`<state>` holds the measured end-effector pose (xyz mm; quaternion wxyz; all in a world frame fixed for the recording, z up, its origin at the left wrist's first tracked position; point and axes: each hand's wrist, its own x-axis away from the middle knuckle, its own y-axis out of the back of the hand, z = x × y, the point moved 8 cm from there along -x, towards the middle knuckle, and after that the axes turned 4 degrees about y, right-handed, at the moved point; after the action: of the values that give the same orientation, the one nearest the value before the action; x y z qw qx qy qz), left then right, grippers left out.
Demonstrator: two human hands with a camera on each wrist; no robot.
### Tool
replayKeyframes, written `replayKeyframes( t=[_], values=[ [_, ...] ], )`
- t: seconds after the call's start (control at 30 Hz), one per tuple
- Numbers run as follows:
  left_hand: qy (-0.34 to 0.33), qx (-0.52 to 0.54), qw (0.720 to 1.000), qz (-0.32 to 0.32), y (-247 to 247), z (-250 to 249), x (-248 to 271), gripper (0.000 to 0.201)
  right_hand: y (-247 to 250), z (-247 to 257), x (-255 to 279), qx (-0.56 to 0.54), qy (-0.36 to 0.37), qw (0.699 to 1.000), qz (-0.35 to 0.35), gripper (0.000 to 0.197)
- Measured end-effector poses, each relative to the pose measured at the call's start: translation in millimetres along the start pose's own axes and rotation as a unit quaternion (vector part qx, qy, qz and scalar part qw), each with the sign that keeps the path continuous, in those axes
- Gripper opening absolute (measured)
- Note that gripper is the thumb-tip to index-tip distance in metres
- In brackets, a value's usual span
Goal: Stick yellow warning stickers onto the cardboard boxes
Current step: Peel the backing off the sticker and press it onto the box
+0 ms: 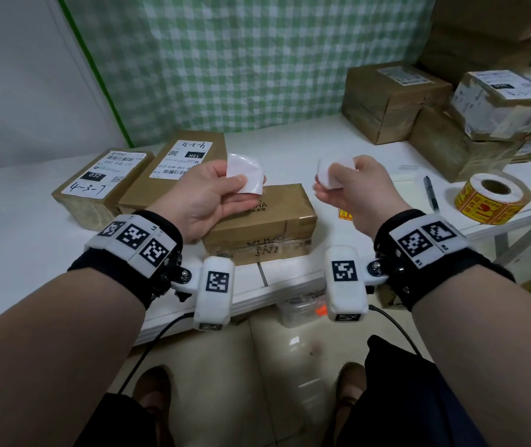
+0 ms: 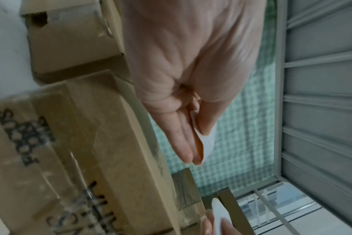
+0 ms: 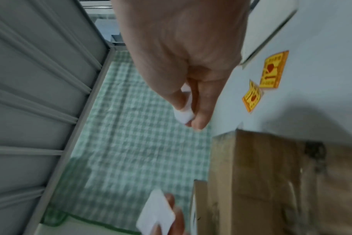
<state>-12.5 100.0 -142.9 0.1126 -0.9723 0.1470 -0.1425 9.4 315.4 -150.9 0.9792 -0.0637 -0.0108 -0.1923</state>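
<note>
Stickers are not on the near box (image 1: pixel 259 217) yet; two yellow ones (image 3: pixel 271 72) lie on the table (image 1: pixel 306 150), below the right hand's grip. Left hand (image 1: pixel 199 195) pinches a white paper square (image 1: pixel 245 174) between thumb and fingers, above that box. Right hand (image 1: pixel 351 191) pinches a crumpled white paper (image 1: pixel 333 172). Judged step: disposing of backing papers. Next: free a hand, pick up a sticker. Printed faces of both papers are hidden; wrist views are blurred.

A green-and-white checked curtain (image 1: pixel 241 59) hangs behind the white table (image 1: pixel 290 146). A plain white wall (image 1: pixel 15 75) stands to the left, and glossy beige floor tiles (image 1: pixel 273 366) lie below.
</note>
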Motion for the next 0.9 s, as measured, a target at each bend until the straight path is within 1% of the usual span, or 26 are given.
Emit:
replayKeyframes(
  t=[0.07,0.17,0.2,0.23,0.27,0.3,0.33,0.37,0.4,0.43,0.53,0.57,0.63,0.67,0.7,0.77,0.83,0.87,0.9],
  values=[
    [-0.007,-0.044,0.999,-0.011,-0.8,-1.0,-0.4,0.017,10.4,-4.3,-5.8,0.081,0.004,0.996,-0.024,0.011],
    [-0.027,-0.104,0.994,-0.016,-6.5,-3.1,-1.5,0.023,20.5,-12.3,-10.4,0.191,-0.004,0.980,-0.053,0.024],
    [-0.033,-0.115,0.993,-0.015,-8.6,-3.0,-2.0,0.025,19.3,-16.2,-11.9,0.222,-0.006,0.974,-0.043,0.026],
    [-0.039,-0.121,0.992,-0.012,-10.7,-2.9,-2.2,0.025,16.1,-20.3,-13.2,0.249,-0.006,0.968,-0.024,0.022],
    [-0.043,-0.121,0.992,-0.008,-12.6,-2.5,-2.7,0.024,10.8,-25.5,-12.1,0.255,-0.019,0.967,0.004,0.013],
    [-0.046,-0.118,0.992,-0.002,-14.4,-2.4,-3.1,0.022,6.7,-30.7,-12.0,0.246,-0.033,0.968,0.028,0.011],
    [-0.048,-0.116,0.992,0.006,-16.1,-2.5,-3.2,0.019,5.7,-36.0,-12.9,0.237,-0.053,0.969,0.041,0.031],
    [-0.051,-0.118,0.992,0.013,-17.5,-2.5,-3.2,0.018,5.8,-38.9,-14.2,0.221,-0.063,0.972,0.045,0.046],
    [-0.057,-0.133,0.989,0.017,-18.6,-3.2,-3.3,0.018,5.3,-38.0,-14.1,0.215,-0.064,0.974,0.043,0.052],
    [-0.069,-0.162,0.984,0.016,-19.4,-4.8,-3.3,0.018,5.5,-36.2,-15.9,0.210,-0.055,0.975,0.041,0.053],
    [-0.109,-0.228,0.967,0.016,-23.4,-9.7,-2.5,0.020,4.2,-26.6,-14.5,0.220,-0.025,0.975,0.025,0.041],
    [-0.115,-0.237,0.964,0.022,-24.9,-10.5,-2.6,0.021,5.2,-19.5,-15.0,0.239,0.005,0.971,0.005,0.034],
    [-0.127,-0.263,0.956,0.034,-28.0,-12.2,-2.9,0.024,4.5,3.1,-12.0,0.268,0.093,0.958,-0.038,0.021],
    [-0.134,-0.275,0.951,0.041,-29.8,-13.1,-2.8,0.025,0.1,15.4,-6.2,0.264,0.129,0.955,-0.043,0.015],
    [-0.138,-0.285,0.947,0.050,-31.6,-13.6,-2.6,0.025,-6.2,23.9,-1.8,0.250,0.155,0.955,-0.030,0.011],
    [-0.143,-0.303,0.940,0.069,-35.7,-13.6,-1.8,0.027,-24.9,31.6,6.4,0.229,0.167,0.958,0.041,0.007],
    [-0.151,-0.323,0.931,0.082,-40.1,-14.0,0.4,0.029,-41.6,30.4,15.0,0.240,0.143,0.952,0.125,0.013],
    [-0.157,-0.335,0.925,0.084,-41.5,-14.5,1.8,0.029,-45.4,28.7,17.0,0.247,0.130,0.949,0.146,0.014],
    [-0.162,-0.346,0.920,0.084,-42.0,-15.9,3.5,0.029,-46.4,27.4,17.4,0.253,0.122,0.947,0.153,0.012]
  ],
)
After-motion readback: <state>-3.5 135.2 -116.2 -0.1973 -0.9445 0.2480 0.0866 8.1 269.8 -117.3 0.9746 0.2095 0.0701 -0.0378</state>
